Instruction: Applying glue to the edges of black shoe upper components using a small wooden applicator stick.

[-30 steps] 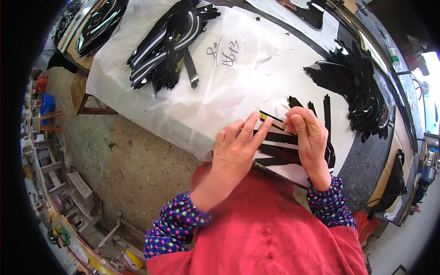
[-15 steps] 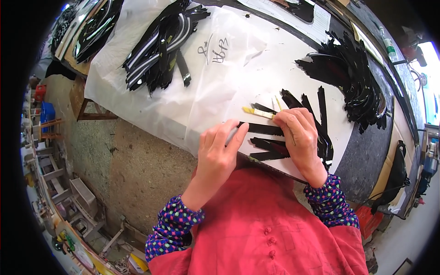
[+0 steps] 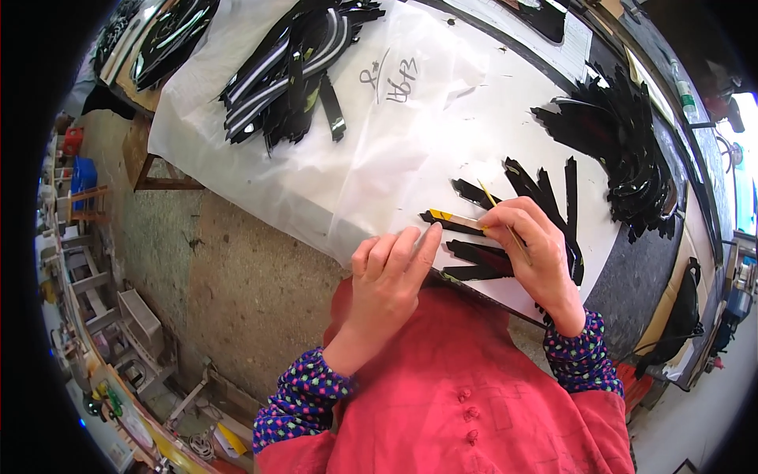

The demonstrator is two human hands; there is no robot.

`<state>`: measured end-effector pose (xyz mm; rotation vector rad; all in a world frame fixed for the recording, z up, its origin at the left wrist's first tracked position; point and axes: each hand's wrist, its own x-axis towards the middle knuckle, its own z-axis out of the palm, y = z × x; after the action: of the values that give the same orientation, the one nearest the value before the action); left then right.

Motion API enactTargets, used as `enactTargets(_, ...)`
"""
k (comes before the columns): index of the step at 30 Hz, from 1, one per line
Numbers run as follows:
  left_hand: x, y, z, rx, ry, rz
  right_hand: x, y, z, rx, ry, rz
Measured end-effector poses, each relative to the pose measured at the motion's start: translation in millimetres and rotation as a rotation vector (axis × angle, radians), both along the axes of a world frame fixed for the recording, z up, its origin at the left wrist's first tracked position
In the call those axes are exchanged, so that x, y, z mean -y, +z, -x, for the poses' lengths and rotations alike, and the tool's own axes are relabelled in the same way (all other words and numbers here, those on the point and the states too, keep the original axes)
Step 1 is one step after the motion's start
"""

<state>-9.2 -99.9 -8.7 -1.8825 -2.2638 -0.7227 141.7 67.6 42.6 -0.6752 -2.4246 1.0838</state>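
As a yellow-tipped brush (image 3: 459, 220) comes down on a black strip (image 3: 462, 230) — brushwork apparently underway — R. hand (image 3: 533, 241) pinches brush; L. hand (image 3: 388, 272), w/ fingers unclenched, at strip's edge.

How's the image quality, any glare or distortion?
Head view: washed-out bright patch at the right rim, glossy glints on the black bundle at right; head view: fisheye curvature near the edges, black corners; head view: left hand and right hand look fairly sharp.

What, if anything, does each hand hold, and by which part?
The right hand pinches a yellow-tipped brush by its handle and holds a thin stick around its middle; the left hand shows no visible grip.
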Motion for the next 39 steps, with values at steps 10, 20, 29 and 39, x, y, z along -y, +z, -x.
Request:
enactTargets(10,-1,-6,-2,-0.11,-0.006,-0.006,4,-13,4,0.027,0.038,-0.091)
enactTargets(20,-2,-4,-3,-0.143,0.013,0.008,7,-14,5,0.027,0.025,-0.145)
enactTargets(29,-1,-4,-3,-0.104,0.022,-0.007,9,-11,6,0.07,-0.018,-0.094)
enactTargets(39,-2,-3,-3,-0.106,0.016,0.007,8,-14,6,0.041,0.011,-0.123)
